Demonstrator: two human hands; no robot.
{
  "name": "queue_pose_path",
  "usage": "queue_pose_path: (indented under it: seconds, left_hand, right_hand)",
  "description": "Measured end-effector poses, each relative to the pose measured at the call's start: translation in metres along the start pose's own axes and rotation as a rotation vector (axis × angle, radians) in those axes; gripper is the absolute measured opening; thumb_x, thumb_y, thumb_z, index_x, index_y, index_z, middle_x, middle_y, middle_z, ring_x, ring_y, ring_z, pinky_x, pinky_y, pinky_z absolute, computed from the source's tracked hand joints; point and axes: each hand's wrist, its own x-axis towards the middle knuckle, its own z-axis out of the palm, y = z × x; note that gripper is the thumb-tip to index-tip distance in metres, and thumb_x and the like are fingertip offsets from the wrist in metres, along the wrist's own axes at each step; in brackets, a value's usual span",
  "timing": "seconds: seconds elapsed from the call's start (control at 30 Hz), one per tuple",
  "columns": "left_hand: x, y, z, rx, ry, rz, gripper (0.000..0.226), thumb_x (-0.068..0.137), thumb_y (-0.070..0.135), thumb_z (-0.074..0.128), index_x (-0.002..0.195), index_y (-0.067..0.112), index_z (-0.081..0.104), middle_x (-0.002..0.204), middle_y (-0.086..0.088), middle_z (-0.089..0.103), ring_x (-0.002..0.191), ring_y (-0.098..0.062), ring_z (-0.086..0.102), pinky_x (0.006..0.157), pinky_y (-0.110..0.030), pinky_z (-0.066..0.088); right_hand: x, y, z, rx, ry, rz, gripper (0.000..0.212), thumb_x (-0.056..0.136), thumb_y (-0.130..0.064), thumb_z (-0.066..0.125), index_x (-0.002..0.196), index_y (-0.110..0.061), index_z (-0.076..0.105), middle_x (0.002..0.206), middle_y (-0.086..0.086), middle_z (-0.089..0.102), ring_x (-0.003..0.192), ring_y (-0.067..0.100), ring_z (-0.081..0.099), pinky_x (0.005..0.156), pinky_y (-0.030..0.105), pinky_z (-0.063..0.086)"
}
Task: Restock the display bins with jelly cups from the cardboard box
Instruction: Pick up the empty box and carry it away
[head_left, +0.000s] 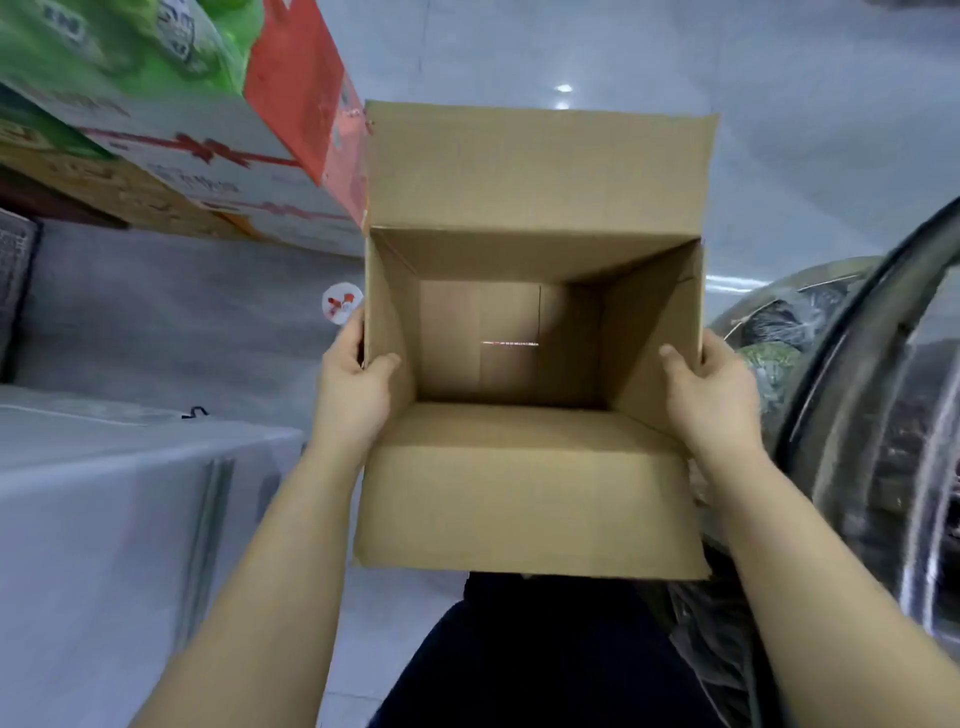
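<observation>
Nearest, at the bottom of the view, are the person's dark trousers (519, 665), with two bare forearms reaching forward on either side of them. Between the arms hangs a plain brown cardboard box (524, 483), open at the top, its near flap folded down toward the person and its far flap standing up beyond the opening. The left hand (353, 384) grips the left wall of the box, thumb hooked over the rim to the inside and fingers curled round the outside. The right hand (711, 395) grips the right wall in the same way, thumb inside and fingers wrapped outside. The box is carried in the air above a pale grey tiled floor (779, 130), and looking down into it I see only its bare bottom panels with a thin bright slit where they meet; no jelly cups show inside. To the left, near and low, stands a pale grey counter (104, 493) with a flat top. To the right, close against the right forearm, is a curved clear display bin (857, 415) with dark wrapped goods dimly visible through it; what they are I cannot tell. Farther off on the left, printed cartons are stacked: a white carton with red ribbon print (208, 156), green packs (130, 47) above it, and a red carton (301, 88) touching the far left corner of the box.
</observation>
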Motion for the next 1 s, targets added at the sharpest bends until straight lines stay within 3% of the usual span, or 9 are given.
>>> queue_pose_path:
  seconds: [0.07,0.2,0.37,0.47,0.57,0.7,0.9,1.0]
  left_hand:
    - [0.015,0.046,-0.001,-0.044,0.01,0.038,0.049,0.08,-0.007,0.047,0.115,0.026,0.059,0.104,0.005,0.066,0.093,-0.007,0.06,0.085,-0.023,0.046]
    - [0.058,0.124,0.018,-0.095,-0.014,0.111,0.048,0.079,-0.011,0.047,0.101,0.031,0.058,0.092,0.012,0.065,0.092,-0.012,0.059,0.081,-0.024,0.047]
    - [0.125,0.219,0.062,-0.064,-0.07,0.185,0.053,0.078,-0.008,0.046,0.101,0.038,0.061,0.096,0.014,0.067,0.096,-0.013,0.061,0.092,-0.035,0.046]
    - [0.164,0.276,0.094,-0.037,-0.104,0.198,0.052,0.077,-0.003,0.048,0.109,0.035,0.061,0.096,0.016,0.066,0.097,-0.013,0.062,0.089,-0.032,0.048]
    - [0.202,0.33,0.13,-0.032,-0.129,0.231,0.047,0.072,0.001,0.05,0.1,0.038,0.059,0.093,0.016,0.065,0.091,-0.009,0.062,0.082,-0.028,0.047]
    - [0.265,0.386,0.195,-0.059,-0.172,0.238,0.044,0.077,-0.006,0.052,0.113,0.019,0.052,0.11,-0.006,0.064,0.104,-0.026,0.061,0.09,-0.04,0.048]
    - [0.354,0.481,0.329,-0.078,-0.37,0.269,0.042,0.069,-0.001,0.054,0.093,0.034,0.059,0.101,0.005,0.068,0.099,-0.019,0.064,0.081,-0.033,0.051]
    - [0.388,0.536,0.398,-0.038,-0.488,0.257,0.047,0.07,0.0,0.055,0.1,0.036,0.061,0.105,0.006,0.068,0.094,-0.014,0.066,0.077,-0.031,0.052]
  right_hand:
    - [0.012,-0.031,-0.025,0.077,0.011,-0.032,0.019,0.09,-0.023,0.05,0.105,-0.021,0.061,0.091,0.004,0.068,0.089,0.029,0.063,0.079,0.041,0.051]
    - [0.051,-0.075,-0.061,0.179,0.03,-0.053,0.036,0.087,-0.013,0.049,0.12,-0.028,0.054,0.087,-0.009,0.064,0.086,0.02,0.062,0.077,0.032,0.049]
    - [0.124,-0.115,-0.103,0.234,0.106,-0.041,0.038,0.089,-0.008,0.043,0.122,-0.023,0.052,0.101,0.006,0.067,0.094,0.03,0.06,0.083,0.042,0.049]
    - [0.172,-0.138,-0.137,0.244,0.152,-0.014,0.037,0.088,-0.008,0.043,0.12,-0.023,0.053,0.108,0.005,0.066,0.098,0.031,0.058,0.085,0.041,0.048]
    - [0.222,-0.158,-0.173,0.248,0.185,-0.005,0.036,0.088,-0.008,0.044,0.119,-0.022,0.055,0.108,0.007,0.066,0.098,0.031,0.059,0.084,0.041,0.048]
    - [0.294,-0.17,-0.213,0.274,0.248,0.033,0.036,0.087,-0.009,0.044,0.119,-0.022,0.054,0.107,0.006,0.066,0.098,0.03,0.058,0.083,0.042,0.049]
    - [0.412,-0.171,-0.274,0.357,0.375,0.161,0.029,0.088,-0.007,0.043,0.101,-0.032,0.053,0.091,-0.005,0.063,0.091,0.026,0.061,0.081,0.044,0.052]
    - [0.461,-0.172,-0.312,0.409,0.47,0.249,0.029,0.09,-0.009,0.043,0.108,-0.028,0.055,0.091,-0.006,0.065,0.087,0.023,0.062,0.079,0.044,0.053]
